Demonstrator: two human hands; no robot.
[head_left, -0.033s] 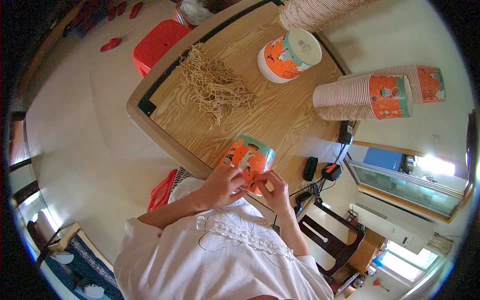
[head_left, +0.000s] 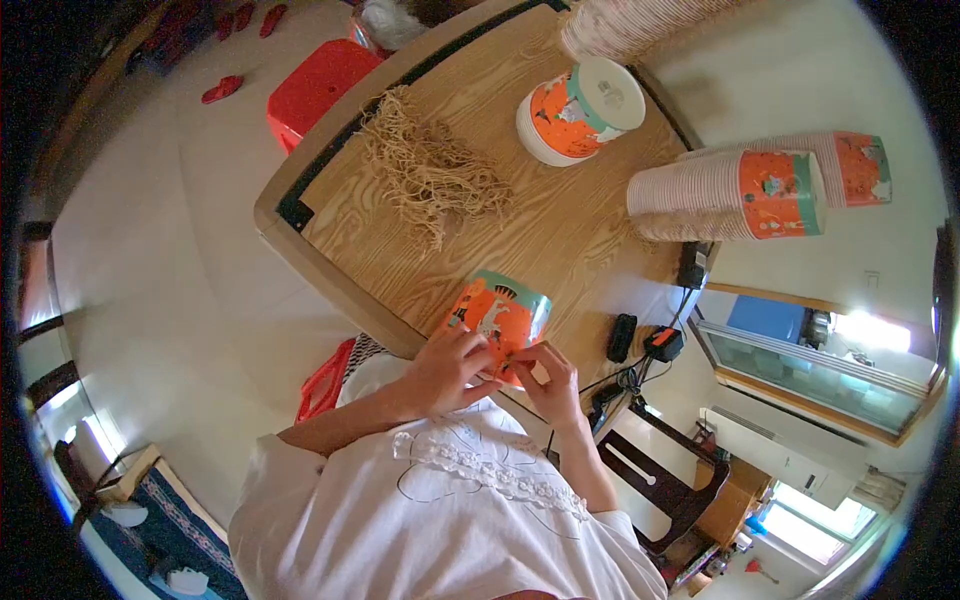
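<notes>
An orange paper cup (head_left: pixel 497 308) with a teal rim lies tilted at the near edge of the wooden table (head_left: pixel 560 240). My left hand (head_left: pixel 448 370) grips its lower side. Fingers of my right hand (head_left: pixel 550 385) pinch at the cup's bottom edge, right beside the left hand. A loose pile of tan fibre strings (head_left: pixel 430 175) lies on the table beyond the cup, apart from both hands.
A short stack of matching cups under a white lid (head_left: pixel 575 110) stands at the far side. Long cup stacks (head_left: pixel 740 195) lie at the right, and another stack (head_left: pixel 620 25) at the top. Black gadgets and cables (head_left: pixel 625 340) sit right of my hands. A red stool (head_left: pixel 320 85) stands left.
</notes>
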